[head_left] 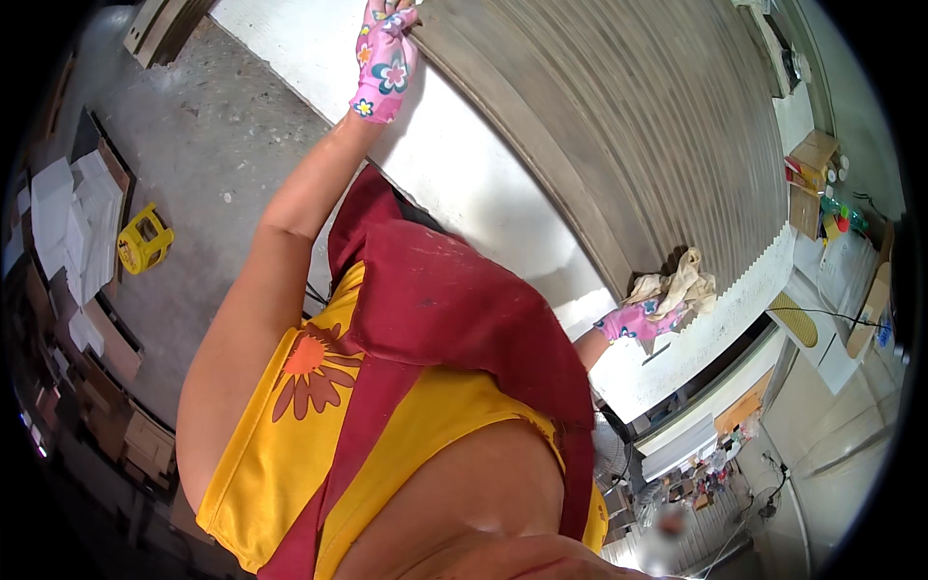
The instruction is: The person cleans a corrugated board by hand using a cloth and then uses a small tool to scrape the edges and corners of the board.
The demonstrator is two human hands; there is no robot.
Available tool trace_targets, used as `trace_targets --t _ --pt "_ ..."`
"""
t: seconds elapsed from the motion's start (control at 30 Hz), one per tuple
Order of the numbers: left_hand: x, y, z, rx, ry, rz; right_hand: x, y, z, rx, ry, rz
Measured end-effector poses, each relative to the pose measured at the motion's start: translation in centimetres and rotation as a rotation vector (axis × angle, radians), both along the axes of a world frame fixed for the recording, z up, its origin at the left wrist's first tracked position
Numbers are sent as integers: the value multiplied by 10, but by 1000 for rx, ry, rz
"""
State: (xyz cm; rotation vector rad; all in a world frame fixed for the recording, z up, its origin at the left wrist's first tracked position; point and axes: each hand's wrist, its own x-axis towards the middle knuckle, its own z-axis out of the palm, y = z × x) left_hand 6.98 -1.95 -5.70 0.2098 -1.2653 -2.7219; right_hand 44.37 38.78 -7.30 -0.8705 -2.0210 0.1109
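Observation:
A large grey-brown ribbed panel (619,106) with a plain border strip lies on a white table (464,174) in front of me. My left hand (385,66), in a pink flowered glove, is at the panel's far left end, its fingers curled against the edge. At the near right corner, my right hand (638,321) wears a matching glove. It grips a crumpled cream rag (688,283), which rests on the end of the ribs. Some of the right fingers are hidden by the cloth.
On the concrete floor (227,126) at the left stands a yellow plastic stool (145,238), beside stacked white boards (82,217). Cardboard boxes (810,179) and small bottles sit beyond the table on the right. A dark red apron (454,290) hangs against the table's edge.

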Motion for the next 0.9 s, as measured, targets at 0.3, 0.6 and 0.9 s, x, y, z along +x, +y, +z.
trace_targets --t 0.3,0.6,0.9 --pt "-15 -11 -15 -90 35 -67 -26 -5 23 43 -32 0" --pt "-15 -18 -24 -95 57 -117 -31 -4 23 -81 53 63" --pt "-6 -14 5 -282 -102 -102 -29 -2 28 -124 -30 23"
